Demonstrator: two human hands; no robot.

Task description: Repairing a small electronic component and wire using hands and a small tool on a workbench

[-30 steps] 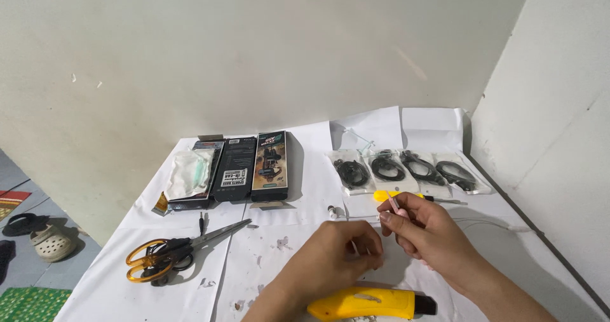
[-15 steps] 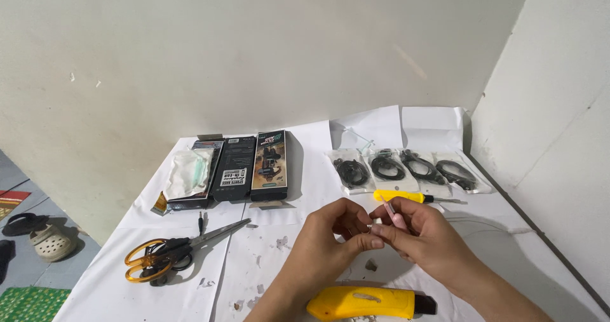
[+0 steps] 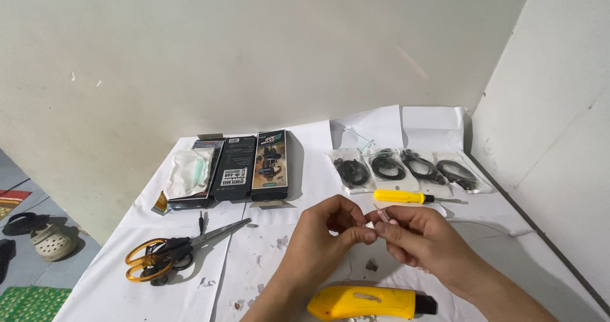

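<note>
Now the left hand (image 3: 324,233) and right hand (image 3: 416,236) are staying pressed together above the table's (image 3: 190,284) near edge, fingers closed, pinching a small pale piece (image 3: 381,215), barely shifted since half a second ago.

Soft, even indoor light; the white paper-covered desk (image 3: 190,277) is bright, without glare. Faint shadows lie under the grip. Focus is sharp.
</note>
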